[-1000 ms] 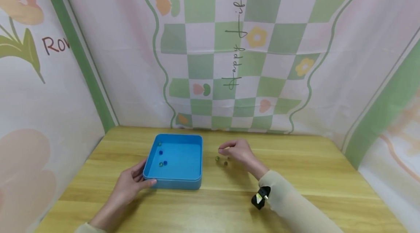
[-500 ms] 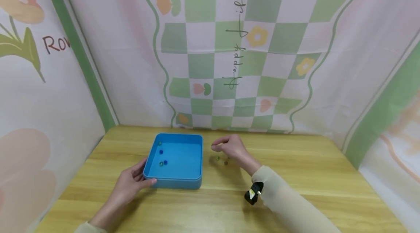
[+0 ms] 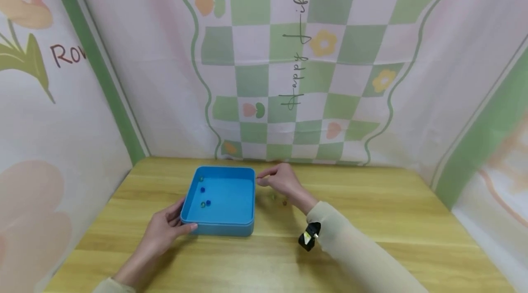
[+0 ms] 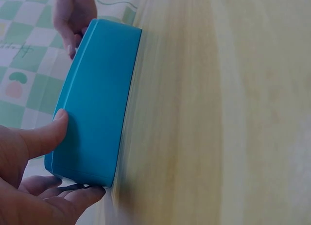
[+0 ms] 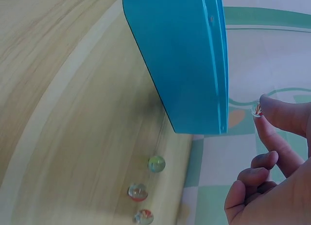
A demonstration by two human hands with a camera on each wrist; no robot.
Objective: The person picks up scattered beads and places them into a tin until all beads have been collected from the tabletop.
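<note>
The right hand (image 3: 285,180) pinched a clear, round glass marble (image 5: 257,109), seemingly orange-cored, just beside the square blue plastic box (image 3: 224,229), which the left hand (image 3: 160,232) gripped on the wooden surface (image 3: 371,201). Slick glass or a knock against the box risked dropping the marble outside.

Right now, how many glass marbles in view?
8: two blue marbles and two greenish marbles in the blue box; three marbles on the wooden table; one marble pinched in the fingers of the right hand. Others may be hidden.
</note>
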